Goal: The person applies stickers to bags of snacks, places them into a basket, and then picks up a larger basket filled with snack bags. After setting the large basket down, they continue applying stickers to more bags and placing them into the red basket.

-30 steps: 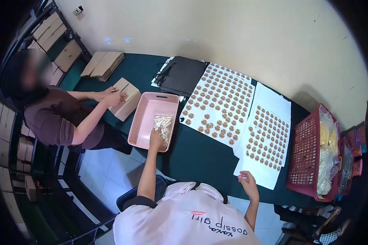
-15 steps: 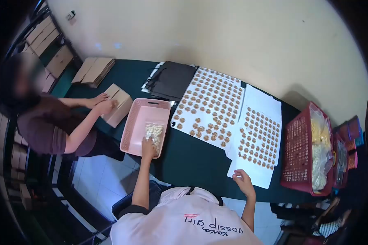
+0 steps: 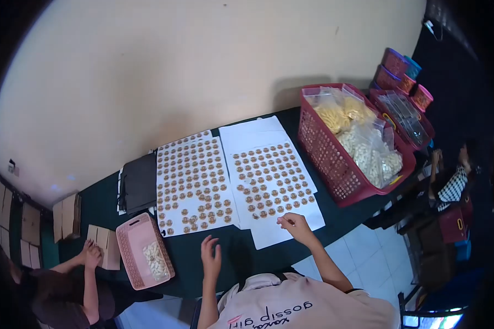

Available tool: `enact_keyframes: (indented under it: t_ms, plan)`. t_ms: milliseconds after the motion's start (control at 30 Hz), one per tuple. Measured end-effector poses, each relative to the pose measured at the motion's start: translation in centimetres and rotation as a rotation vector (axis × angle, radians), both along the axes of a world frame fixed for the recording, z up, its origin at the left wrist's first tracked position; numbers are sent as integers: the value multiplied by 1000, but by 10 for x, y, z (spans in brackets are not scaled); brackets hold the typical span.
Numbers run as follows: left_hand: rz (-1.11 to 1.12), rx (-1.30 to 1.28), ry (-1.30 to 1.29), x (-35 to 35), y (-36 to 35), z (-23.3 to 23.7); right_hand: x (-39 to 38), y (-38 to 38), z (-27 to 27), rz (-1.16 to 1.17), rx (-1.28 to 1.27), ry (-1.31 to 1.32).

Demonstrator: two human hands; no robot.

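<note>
While two hands (image 3: 210, 256) are near, two disc groups (image 3: 190, 194)

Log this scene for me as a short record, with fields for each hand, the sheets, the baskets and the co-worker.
Left hand: open, over the dark green table
Right hand: fingers drawn together over the white sheets; whether anything is held is unclear
Sheets: set with rows of brown round pieces
Pink basket: holds a clear bag of white pieces
Red basket: holds bags of yellow and white pieces
Co-worker: hands at a cardboard box
</note>
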State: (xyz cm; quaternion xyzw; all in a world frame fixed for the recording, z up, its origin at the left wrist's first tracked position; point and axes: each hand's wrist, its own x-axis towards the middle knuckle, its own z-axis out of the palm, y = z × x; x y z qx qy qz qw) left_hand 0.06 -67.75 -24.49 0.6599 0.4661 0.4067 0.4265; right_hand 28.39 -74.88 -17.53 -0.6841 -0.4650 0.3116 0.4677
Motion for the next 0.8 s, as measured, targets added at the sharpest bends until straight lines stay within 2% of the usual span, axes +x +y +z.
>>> enact_keyframes:
  t_ms: [67,133,167,267,433,600,700,733,800]
  plan:
    - [-119,113,84,34,0,0,16,-8,2,1,45,48]
    - [-225,84,45,69,-6,20,36,-19,16,-14,26,46]
    - [-255,176,61,84,-5,15,44,-25,26,-33,69,46]
    - [-356,122,49,125,-9,35,79,-47,54,-54,86,19]
    - [-404,121,42,180,-22,46,133,-77,92,-98,275,133]
    - [-451,104,47,213,-29,42,187,-100,137,-154,305,74]
    - [-390,150,81,228,-27,39,247,-101,152,-187,213,-227]
    - [-372,72,94,233,-28,46,267,-100,160,-215,162,-354]
    - [-369,199,97,241,-21,31,327,-92,150,-245,91,-487]
